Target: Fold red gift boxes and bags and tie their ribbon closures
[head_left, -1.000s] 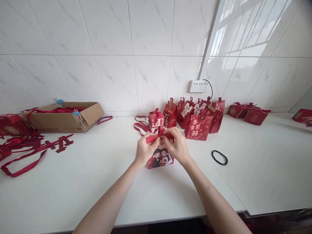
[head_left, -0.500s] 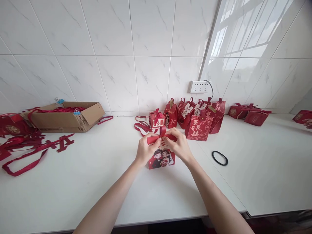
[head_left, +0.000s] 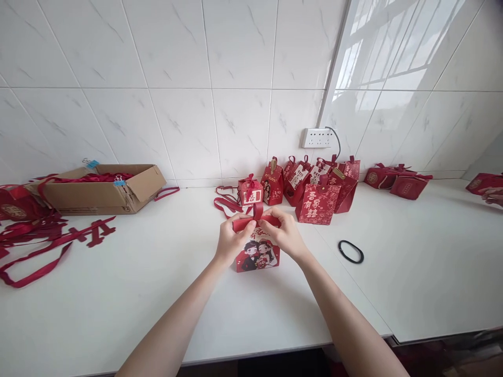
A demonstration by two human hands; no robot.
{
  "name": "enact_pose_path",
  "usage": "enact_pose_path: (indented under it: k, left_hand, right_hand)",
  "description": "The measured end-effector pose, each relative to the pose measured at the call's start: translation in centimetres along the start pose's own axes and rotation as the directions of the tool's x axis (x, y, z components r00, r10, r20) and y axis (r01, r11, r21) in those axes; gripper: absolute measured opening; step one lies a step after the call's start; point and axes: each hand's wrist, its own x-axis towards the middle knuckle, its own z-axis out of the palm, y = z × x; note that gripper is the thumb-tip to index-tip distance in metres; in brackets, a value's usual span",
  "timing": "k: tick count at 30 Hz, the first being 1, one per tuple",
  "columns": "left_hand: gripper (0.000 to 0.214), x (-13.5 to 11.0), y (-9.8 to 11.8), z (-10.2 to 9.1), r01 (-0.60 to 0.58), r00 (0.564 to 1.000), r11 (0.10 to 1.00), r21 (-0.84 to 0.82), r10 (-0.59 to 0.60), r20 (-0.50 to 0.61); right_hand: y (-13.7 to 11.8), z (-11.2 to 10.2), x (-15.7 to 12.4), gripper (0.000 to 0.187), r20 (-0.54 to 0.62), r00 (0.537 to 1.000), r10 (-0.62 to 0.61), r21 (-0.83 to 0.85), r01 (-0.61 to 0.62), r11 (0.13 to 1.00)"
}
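I have room on the worktop (head_left: 236,319) from the red box (head_left: 258,257) to the near edge, and leftward to the ribbons (head_left: 35,225). A black ring (head_left: 362,256) lies right. The box stands upright between and just below the left hand (head_left: 231,238) and right hand (head_left: 283,233), fingers closed, pinching its top by the ribbon loop (head_left: 258,211).
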Motion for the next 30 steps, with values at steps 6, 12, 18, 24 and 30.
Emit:
enact_pose_path:
  k: [6, 12, 18, 24, 30]
  left_hand:
    - [0.020, 0.21, -0.03, 0.22, 0.033, 0.997, 0.999, 0.000, -0.033, -0.069]
    - [0.021, 0.28, 0.28, 0.18, 0.046, 0.996, 0.997, 0.054, -0.042, -0.082]
    - [0.021, 0.17, 0.20, 0.22, 0.031, 0.993, 0.996, 0.083, -0.021, -0.112]
    - [0.017, 0.06, 0.20, 0.18, -0.054, 0.995, 0.990, 0.129, 0.065, -0.079]
    - [0.018, -0.07, 0.16, 0.31, -0.054, 0.994, 0.988, 0.143, 0.068, -0.089]
  right_hand:
    - [-0.03, 0.01, 0.01, 0.012, -0.002, 1.000, -0.008, -0.019, 0.007, 1.000]
    - [-0.22, -0.26, 0.15, 0.012, 0.036, 0.999, 0.008, -0.006, -0.008, 1.000]
    - [-0.04, -0.41, 0.21, 0.012, 0.043, 0.999, -0.025, -0.025, 0.026, 0.999]
    - [0.39, -0.21, 0.08, 0.013, 0.015, 0.996, -0.084, -0.085, 0.085, 0.993]
    - [0.04, -0.55, 0.32, 0.014, 0.085, 0.996, -0.034, -0.031, 0.037, 0.999]
